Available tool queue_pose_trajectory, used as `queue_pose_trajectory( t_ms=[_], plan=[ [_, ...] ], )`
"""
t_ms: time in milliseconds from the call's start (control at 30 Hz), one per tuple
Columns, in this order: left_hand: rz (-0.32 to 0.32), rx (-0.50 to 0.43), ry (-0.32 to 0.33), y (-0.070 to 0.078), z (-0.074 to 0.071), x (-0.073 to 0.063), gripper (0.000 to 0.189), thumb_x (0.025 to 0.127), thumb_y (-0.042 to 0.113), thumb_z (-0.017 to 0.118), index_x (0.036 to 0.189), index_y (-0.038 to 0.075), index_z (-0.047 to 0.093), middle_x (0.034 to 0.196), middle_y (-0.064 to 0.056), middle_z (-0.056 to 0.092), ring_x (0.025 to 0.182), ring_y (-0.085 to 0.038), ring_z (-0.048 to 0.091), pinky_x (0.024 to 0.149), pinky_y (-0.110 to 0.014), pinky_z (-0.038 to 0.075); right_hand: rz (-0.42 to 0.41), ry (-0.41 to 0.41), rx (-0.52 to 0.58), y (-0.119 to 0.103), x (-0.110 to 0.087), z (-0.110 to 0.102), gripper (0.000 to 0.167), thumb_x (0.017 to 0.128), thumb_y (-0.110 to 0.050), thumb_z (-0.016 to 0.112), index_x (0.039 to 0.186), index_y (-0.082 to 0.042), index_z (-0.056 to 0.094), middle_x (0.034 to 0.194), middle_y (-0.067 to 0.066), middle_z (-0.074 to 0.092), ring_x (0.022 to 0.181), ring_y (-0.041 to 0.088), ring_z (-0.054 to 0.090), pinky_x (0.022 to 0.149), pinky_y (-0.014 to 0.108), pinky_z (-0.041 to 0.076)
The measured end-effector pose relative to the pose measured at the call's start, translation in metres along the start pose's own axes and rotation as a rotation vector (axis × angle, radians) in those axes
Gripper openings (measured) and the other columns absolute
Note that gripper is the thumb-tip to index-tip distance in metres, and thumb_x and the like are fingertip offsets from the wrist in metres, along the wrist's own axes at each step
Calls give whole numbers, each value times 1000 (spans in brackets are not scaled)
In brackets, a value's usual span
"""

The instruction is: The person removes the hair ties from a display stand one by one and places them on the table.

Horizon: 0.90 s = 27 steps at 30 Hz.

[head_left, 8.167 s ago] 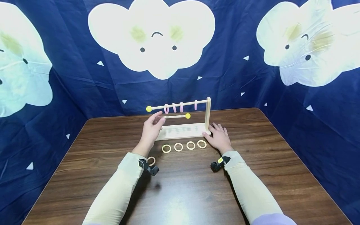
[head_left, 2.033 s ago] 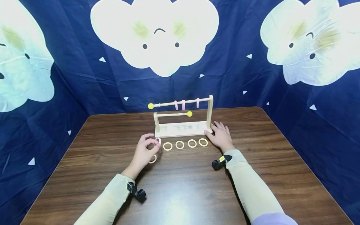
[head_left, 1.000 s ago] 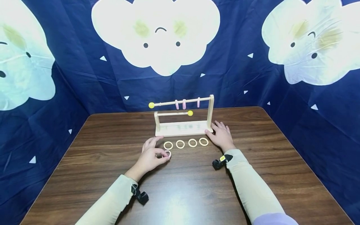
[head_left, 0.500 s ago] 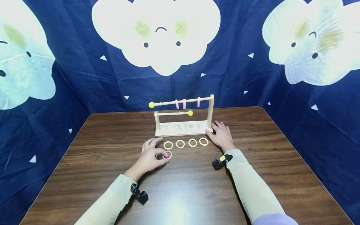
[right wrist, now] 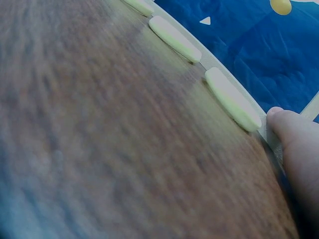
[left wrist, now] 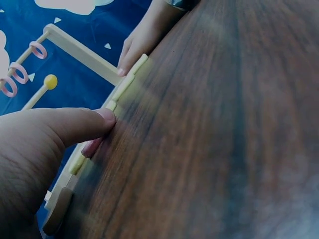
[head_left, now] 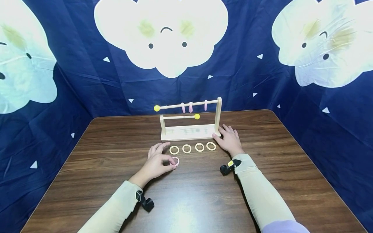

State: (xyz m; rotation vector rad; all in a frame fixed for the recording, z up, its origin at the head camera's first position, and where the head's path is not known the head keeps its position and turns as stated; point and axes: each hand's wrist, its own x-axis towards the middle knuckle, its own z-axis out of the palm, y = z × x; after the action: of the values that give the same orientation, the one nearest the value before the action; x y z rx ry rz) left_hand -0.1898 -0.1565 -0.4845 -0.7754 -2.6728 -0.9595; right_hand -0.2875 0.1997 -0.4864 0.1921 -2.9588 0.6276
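My left hand [head_left: 155, 165] pinches a pink ring [head_left: 178, 161] between thumb and finger, low on the table in front of the row of pale wooden rings [head_left: 186, 152]. In the left wrist view, part of the pink ring [left wrist: 89, 149] shows below the thumb, against the tabletop. Behind the row stands a wooden rack [head_left: 189, 133] with two rods tipped by yellow balls. Three pink rings [head_left: 190, 107] hang on its upper rod; the lower rod [head_left: 179, 118] is bare. My right hand [head_left: 229, 141] rests on the table, its thumb touching the base's right end.
The brown wood-grain table [head_left: 192, 194] has its far edge just behind the rack. Blue fabric with white clouds [head_left: 163, 35] surrounds it at the back and sides. A black wrist camera [head_left: 145, 202] sits on each sleeve.
One pink ring has come off the upper rod and been carried down to the table by my left hand. Lately it has shifted only slightly. My right hand has stayed put.
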Motion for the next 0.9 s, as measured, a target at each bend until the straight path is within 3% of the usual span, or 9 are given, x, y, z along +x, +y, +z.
queue_pose_trajectory(
  t_ms=[267, 600, 767, 900],
  plan=[
    [36, -2, -1, 0, 1, 2, 20, 73, 30, 90, 71, 36, 71, 150, -19, 46, 138, -48, 29, 110, -75, 8, -3, 5, -13, 2, 1, -1, 72, 99, -60, 47, 153, -12, 45, 160, 19, 35, 149, 43, 25, 121, 61, 13],
    [61, -8, 14, 1, 2, 5, 19, 71, 31, 91, 75, 34, 72, 150, -20, 46, 137, -46, 31, 110, -70, 13, -4, 21, -9, 2, 2, -2, 71, 99, -59, 48, 152, -11, 46, 160, 19, 36, 149, 43, 26, 120, 61, 13],
    [24, -32, 26, 1, -2, 9, 17, 75, 32, 90, 86, 29, 77, 150, -20, 47, 138, -45, 30, 110, -68, 16, -6, 18, 1, 1, 0, 1, 72, 99, -60, 48, 152, -12, 47, 159, 19, 37, 149, 43, 26, 120, 61, 13],
    [-2, -72, 63, 6, -9, 20, 21, 80, 26, 87, 97, 18, 78, 147, -21, 49, 137, -45, 35, 110, -66, 25, -4, 15, 4, 1, -1, 1, 72, 99, -60, 48, 152, -11, 46, 159, 19, 37, 149, 43, 26, 120, 61, 13]
  ],
)
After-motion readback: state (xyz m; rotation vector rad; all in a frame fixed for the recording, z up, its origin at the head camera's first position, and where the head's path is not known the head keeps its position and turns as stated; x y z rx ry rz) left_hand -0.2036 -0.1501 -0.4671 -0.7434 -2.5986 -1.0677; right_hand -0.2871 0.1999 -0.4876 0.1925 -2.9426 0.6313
